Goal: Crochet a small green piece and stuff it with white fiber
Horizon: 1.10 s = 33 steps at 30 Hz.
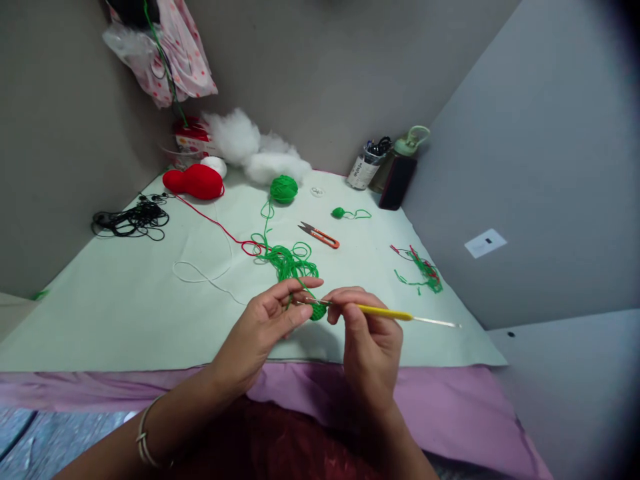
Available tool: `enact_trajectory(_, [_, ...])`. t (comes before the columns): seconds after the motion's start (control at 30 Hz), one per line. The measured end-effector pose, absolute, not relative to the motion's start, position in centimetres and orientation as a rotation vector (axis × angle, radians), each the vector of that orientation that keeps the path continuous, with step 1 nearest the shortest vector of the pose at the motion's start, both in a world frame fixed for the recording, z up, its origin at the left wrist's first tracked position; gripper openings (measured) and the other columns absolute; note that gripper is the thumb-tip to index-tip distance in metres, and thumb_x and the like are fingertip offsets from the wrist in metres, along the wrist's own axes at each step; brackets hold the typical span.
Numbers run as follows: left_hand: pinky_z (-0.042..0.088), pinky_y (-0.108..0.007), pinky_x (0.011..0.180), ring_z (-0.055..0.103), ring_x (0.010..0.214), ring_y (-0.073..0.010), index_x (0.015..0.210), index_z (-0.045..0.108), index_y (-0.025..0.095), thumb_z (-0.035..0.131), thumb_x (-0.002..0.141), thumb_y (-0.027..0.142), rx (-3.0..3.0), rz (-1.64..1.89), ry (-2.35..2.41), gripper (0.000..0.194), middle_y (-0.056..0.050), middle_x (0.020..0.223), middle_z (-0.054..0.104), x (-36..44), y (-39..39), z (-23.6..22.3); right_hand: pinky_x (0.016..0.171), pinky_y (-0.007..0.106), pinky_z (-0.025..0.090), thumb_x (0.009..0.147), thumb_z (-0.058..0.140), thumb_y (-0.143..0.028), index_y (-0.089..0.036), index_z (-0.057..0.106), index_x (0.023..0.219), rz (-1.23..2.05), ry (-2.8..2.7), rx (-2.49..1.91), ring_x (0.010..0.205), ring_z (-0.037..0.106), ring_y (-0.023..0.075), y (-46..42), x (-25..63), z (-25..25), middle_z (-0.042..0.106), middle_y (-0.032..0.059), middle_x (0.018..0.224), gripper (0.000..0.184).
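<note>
My left hand (277,315) pinches a small green crochet piece (318,311) between thumb and fingers, with green yarn running over its raised index finger. In my right hand (367,327) is a crochet hook (385,312) with a yellow handle and metal tips at both ends. Its left tip meets the crochet piece; the other points right. Just beyond my hands lies a loose tangle of green yarn (290,261), and a strand leads from it back to a green yarn ball (284,190). Orange-handled thread snips (320,235) rest near the tangle.
Red yarn (200,182), white stuffing (237,140) and a black cord tangle (137,219) occupy the back left. A small green crocheted piece (339,213) lies right of centre. A pen cup (364,168), bottle (404,150) and phone (397,182) stand back right. Yarn scraps (427,272) lie right.
</note>
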<state>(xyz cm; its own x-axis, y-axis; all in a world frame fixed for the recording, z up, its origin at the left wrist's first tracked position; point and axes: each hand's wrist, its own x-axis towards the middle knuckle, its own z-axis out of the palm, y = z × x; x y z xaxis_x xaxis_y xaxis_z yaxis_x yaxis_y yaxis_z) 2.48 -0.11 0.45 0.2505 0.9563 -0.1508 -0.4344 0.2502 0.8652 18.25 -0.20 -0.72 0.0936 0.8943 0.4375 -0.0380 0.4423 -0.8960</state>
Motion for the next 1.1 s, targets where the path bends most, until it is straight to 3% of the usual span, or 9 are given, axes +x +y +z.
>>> enact_trajectory(0.23, [0.043,-0.029,0.085,0.053,0.094,-0.0192,0.112,0.082,0.028,0.084,0.087,0.034,0.854,1.143,0.818,0.026,-0.002,0.094,0.062,2.0,0.0,0.6,0.070,0.030,0.057,0.107,0.057,-0.029,-0.022,0.076,0.097,1.007,-1.217,-0.801,0.072,0.066,0.0138,-0.2,18.7,-0.4,0.076,0.0030,0.090,0.022])
enact_trajectory(0.53, [0.042,-0.030,0.079,0.050,0.080,-0.0165,0.115,0.081,0.029,0.083,0.089,0.032,1.061,1.198,0.984,0.027,0.000,0.088,0.060,1.8,-0.1,0.1,0.080,0.035,0.058,0.105,0.051,-0.011,-0.025,0.071,0.115,0.533,-1.584,-0.825,0.092,0.071,0.0185,-1.8,18.8,-0.8,0.077,0.0046,0.105,0.026])
enact_trajectory(0.83, [0.043,-0.030,0.075,0.049,0.072,-0.0156,0.108,0.082,0.026,0.083,0.086,0.027,1.140,1.219,1.072,0.022,0.001,0.082,0.062,1.7,-0.2,0.9,0.080,0.038,0.062,0.104,0.051,-0.012,-0.025,0.070,0.114,0.407,-1.715,-0.842,0.093,0.074,0.0216,-1.5,18.8,-0.2,0.077,0.0062,0.099,0.025])
enact_trajectory(1.0, [0.045,-0.027,0.077,0.054,0.078,-0.0158,0.126,0.076,0.027,0.093,0.074,0.021,0.926,1.271,0.970,0.055,0.002,0.085,0.063,2.3,-0.4,1.1,0.074,0.035,0.065,0.098,0.065,-0.012,-0.031,0.071,0.132,-0.020,-1.882,-0.871,0.096,0.075,0.0225,-1.3,18.7,-2.0,0.075,0.0085,0.107,0.039])
enact_trajectory(1.1, [0.046,-0.027,0.086,0.058,0.087,-0.0166,0.135,0.070,0.026,0.093,0.077,0.026,0.737,1.173,0.820,0.062,0.001,0.087,0.064,2.4,-0.3,1.2,0.075,0.035,0.065,0.097,0.066,-0.009,-0.032,0.067,0.141,-0.036,-1.860,-0.860,0.099,0.074,0.0229,-1.1,18.6,-3.0,0.074,0.0091,0.112,0.050])
